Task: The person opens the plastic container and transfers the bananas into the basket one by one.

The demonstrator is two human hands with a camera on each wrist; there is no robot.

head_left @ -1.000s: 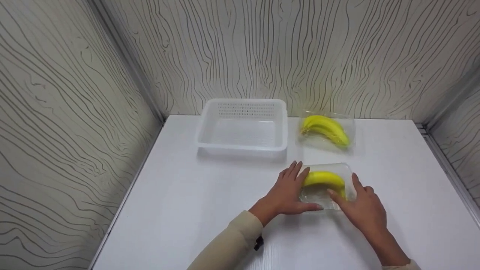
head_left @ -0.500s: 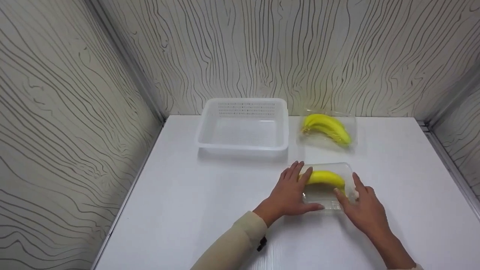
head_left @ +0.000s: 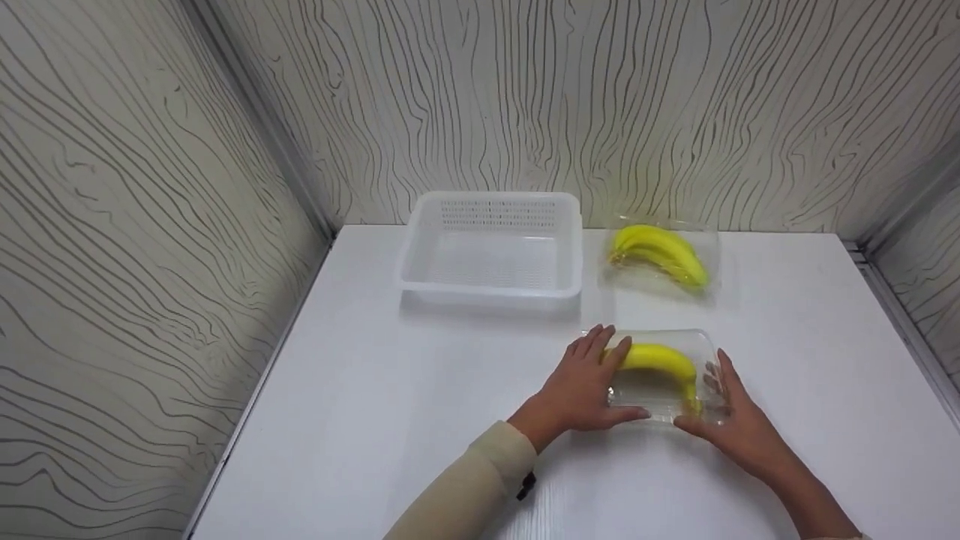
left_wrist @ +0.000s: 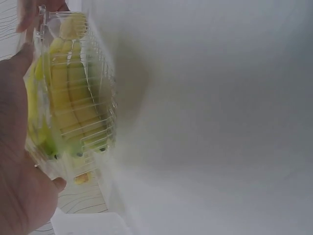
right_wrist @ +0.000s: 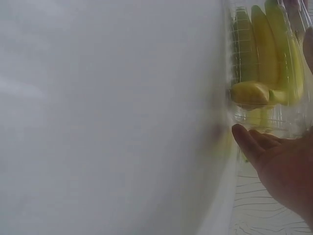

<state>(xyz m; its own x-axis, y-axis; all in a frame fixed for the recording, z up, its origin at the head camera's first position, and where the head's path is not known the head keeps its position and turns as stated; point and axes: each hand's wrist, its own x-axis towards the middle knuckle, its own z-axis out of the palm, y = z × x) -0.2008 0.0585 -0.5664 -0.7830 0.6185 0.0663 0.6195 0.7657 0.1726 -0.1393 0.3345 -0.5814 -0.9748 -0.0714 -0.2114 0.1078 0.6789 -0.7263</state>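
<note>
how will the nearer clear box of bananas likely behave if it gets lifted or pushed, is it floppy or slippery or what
The clear box looks thin-walled and ribbed, so it may flex if squeezed. Its smooth, shiny plastic could be a little slippery. The bananas leave some visible space inside, so they might shift if it tilts.

Room left of hands [head_left: 581,384]; basket [head_left: 491,291] blocks way farther back
</note>
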